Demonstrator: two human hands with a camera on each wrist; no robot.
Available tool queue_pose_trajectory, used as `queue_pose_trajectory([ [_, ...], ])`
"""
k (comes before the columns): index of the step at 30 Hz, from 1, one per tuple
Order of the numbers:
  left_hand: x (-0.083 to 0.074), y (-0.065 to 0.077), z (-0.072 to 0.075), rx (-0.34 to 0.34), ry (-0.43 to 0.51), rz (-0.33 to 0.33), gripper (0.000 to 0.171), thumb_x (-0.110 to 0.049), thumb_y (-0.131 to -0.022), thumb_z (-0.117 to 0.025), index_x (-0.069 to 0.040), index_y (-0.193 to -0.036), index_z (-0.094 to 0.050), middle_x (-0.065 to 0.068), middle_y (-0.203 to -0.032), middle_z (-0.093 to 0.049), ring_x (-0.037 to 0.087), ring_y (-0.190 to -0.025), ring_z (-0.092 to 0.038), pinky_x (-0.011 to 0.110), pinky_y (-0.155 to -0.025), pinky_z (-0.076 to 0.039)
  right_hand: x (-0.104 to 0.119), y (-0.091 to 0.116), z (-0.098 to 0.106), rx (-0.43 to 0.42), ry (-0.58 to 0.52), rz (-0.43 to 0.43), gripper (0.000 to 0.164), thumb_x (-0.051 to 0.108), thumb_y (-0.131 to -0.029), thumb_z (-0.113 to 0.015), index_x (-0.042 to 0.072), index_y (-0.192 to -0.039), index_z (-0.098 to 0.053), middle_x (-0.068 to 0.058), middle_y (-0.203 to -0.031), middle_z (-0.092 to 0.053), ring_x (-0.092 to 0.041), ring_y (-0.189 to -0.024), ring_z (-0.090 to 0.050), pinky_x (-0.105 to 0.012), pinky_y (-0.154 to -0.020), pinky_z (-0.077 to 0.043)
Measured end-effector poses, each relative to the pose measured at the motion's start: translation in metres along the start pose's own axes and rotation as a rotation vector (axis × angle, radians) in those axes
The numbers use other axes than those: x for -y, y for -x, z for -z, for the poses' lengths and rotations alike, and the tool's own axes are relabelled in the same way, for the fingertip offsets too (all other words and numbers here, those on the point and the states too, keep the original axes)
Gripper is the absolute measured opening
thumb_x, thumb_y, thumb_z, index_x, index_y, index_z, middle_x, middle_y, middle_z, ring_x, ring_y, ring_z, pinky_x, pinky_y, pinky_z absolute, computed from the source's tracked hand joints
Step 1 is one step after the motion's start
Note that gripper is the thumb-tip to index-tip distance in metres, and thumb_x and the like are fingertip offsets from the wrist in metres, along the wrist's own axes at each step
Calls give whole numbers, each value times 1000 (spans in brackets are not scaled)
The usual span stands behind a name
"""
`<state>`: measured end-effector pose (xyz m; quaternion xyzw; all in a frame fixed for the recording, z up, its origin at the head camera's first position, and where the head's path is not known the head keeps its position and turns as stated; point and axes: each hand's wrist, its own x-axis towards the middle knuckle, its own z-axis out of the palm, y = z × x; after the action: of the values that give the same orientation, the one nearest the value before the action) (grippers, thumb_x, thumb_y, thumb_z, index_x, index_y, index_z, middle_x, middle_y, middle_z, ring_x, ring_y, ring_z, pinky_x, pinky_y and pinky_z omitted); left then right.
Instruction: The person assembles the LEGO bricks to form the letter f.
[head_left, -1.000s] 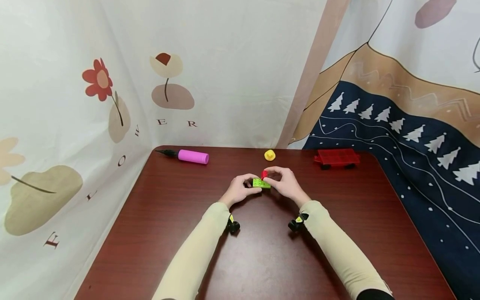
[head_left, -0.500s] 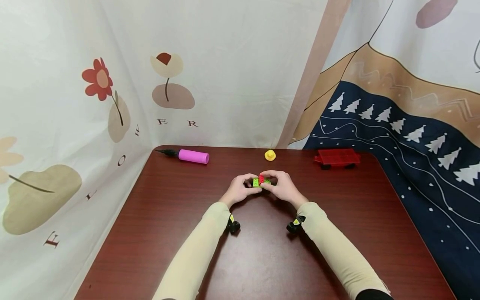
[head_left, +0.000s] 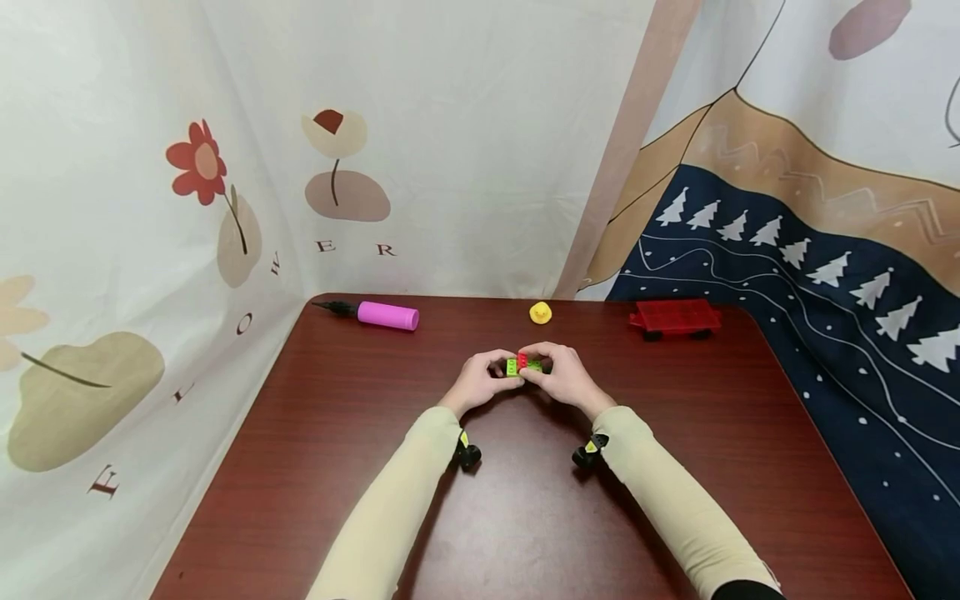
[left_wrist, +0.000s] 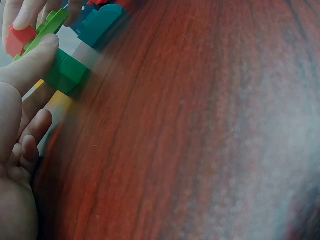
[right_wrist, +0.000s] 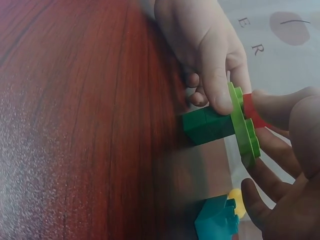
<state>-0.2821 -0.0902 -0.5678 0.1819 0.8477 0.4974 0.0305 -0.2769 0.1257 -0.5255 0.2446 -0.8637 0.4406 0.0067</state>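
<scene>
In the head view, my left hand [head_left: 480, 380] grips the left end of a flat lime green toy block [head_left: 512, 367]. The right wrist view shows two dark green blocks [right_wrist: 207, 123] side by side under this lime block [right_wrist: 242, 132], with the left thumb pressing along its edge. My right hand [head_left: 564, 377] pinches a small red block [head_left: 522, 360] between thumb and fingers. It sits against the studded face of the lime block, around its middle. Close to the right hand stands a teal block [right_wrist: 216, 220] with a curved side, which the left wrist view also shows.
Along the back edge of the brown table [head_left: 495, 517] lie a purple cylinder [head_left: 387, 316] with a black tapered end, a small yellow duck [head_left: 540, 312] and a red toy wagon [head_left: 678, 318] on black wheels. A printed curtain [head_left: 465, 150] hangs behind.
My right hand has moved left and down with the red block, from above the lime block onto its middle. The left hand has stayed nearly still.
</scene>
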Motion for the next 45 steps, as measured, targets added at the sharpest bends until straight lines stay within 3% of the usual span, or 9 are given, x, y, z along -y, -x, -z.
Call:
queue_pose_trajectory([
  [12, -1, 1, -1, 4, 0, 5, 41, -27, -89, -88, -17, -126, -75, 1, -90, -68, 15, -84, -60, 30, -77, -49, 1, 0, 2, 5, 53, 63, 30, 9, -92, -81, 1, -120, -76, -12, -114, -76, -26, -97, -72, -45, -87, -60],
  [25, 1, 0, -2, -5, 14, 2, 40, -26, -88, -89, -17, -124, -76, 1, -89, -67, 15, -83, -60, 30, -75, -49, 1, -5, 8, 67, 257, 140, 30, 17, -93, -83, 6, -120, -76, -7, -112, -76, -23, -99, -65, -43, -88, -54],
  [36, 1, -2, -1, -7, 19, -12, 38, -25, -87, -89, -16, -122, -76, 1, -92, -69, 14, -84, -60, 28, -74, -48, 16, -14, 15, 159, 386, 207, 27, 15, -94, -80, 2, -117, -76, -10, -111, -75, -26, -103, -65, -45, -91, -56],
  [45, 2, -1, -2, -4, 18, -15, 38, -25, -87, -89, -16, -122, -76, 0, -91, -69, 14, -83, -60, 28, -73, -49, 8, -14, 11, 147, 312, 197, 27, 12, -94, -81, 0, -118, -76, -11, -110, -75, -25, -101, -67, -45, -93, -55],
])
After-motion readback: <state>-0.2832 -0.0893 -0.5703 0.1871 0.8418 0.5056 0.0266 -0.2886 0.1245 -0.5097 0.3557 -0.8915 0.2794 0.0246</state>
